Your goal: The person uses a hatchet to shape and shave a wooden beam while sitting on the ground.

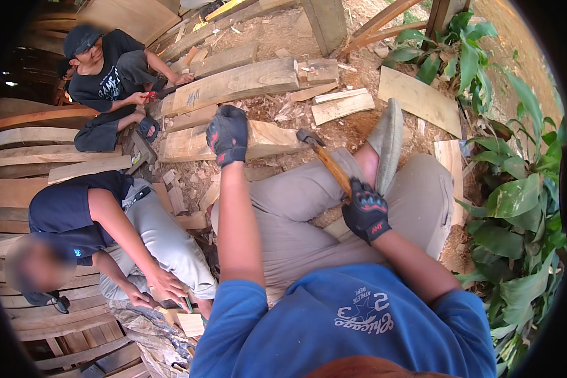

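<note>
The left hand sits curled over the block lying just ahead, gripping or not I can't tell, the right hand clamped round the tool; it looks like trimming, the next stroke needing a steady block.

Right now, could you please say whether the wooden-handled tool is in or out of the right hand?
In: the gloved right hand grips the tool by its handle's end.

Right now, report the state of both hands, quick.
Left hand: closed, at the wooden beam; whether it grips anything cannot be told.
Right hand: closed, holding a wooden-handled tool.
</note>
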`<state>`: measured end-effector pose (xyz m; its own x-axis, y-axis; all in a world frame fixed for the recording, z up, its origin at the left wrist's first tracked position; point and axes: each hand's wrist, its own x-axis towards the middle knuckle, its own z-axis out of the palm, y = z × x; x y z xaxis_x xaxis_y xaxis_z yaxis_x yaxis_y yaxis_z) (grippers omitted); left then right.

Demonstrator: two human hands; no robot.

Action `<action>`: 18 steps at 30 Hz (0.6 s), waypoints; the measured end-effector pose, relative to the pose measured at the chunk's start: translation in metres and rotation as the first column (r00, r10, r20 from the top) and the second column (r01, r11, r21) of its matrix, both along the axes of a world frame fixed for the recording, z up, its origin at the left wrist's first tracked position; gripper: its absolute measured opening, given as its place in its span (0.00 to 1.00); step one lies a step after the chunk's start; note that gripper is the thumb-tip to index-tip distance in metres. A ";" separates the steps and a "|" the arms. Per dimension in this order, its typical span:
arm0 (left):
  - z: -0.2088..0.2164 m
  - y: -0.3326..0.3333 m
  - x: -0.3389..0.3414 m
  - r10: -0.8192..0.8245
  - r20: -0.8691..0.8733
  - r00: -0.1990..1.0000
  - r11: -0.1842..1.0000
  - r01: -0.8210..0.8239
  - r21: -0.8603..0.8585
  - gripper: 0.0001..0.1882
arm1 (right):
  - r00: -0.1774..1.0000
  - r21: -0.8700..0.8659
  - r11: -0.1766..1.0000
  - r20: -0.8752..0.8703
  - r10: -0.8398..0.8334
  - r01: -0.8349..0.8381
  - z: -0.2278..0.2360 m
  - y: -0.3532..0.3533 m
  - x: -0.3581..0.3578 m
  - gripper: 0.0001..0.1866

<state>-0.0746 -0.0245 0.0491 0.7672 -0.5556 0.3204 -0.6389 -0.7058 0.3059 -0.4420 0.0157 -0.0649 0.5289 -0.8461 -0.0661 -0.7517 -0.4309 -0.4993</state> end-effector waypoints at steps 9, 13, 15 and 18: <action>0.018 -0.041 0.015 -0.339 -0.404 0.850 0.852 0.095 -0.514 0.14 | 0.991 0.433 0.899 0.074 -0.111 0.069 -0.017 -0.032 -0.008 0.24; 0.029 -0.029 -0.004 -0.629 -0.037 0.776 0.649 0.498 -0.575 0.15 | 0.948 0.801 0.596 0.144 -0.283 0.056 0.011 -0.042 -0.004 0.24; 0.033 -0.027 -0.006 -0.672 -0.047 0.739 0.721 0.638 -0.272 0.18 | 0.899 0.853 0.522 0.214 -0.383 0.019 -0.007 -0.043 -0.001 0.20; 0.037 -0.009 -0.006 -0.671 -0.003 0.742 0.736 0.665 -0.132 0.21 | 0.877 0.855 0.518 0.240 -0.416 0.011 -0.024 -0.039 0.001 0.21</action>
<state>-0.0808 -0.0339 0.0864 0.2289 -0.8924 0.3888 -0.9153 -0.0613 0.3980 -0.4414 -0.0230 -0.0886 0.4861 -0.6086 -0.6271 -0.4246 0.4627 -0.7782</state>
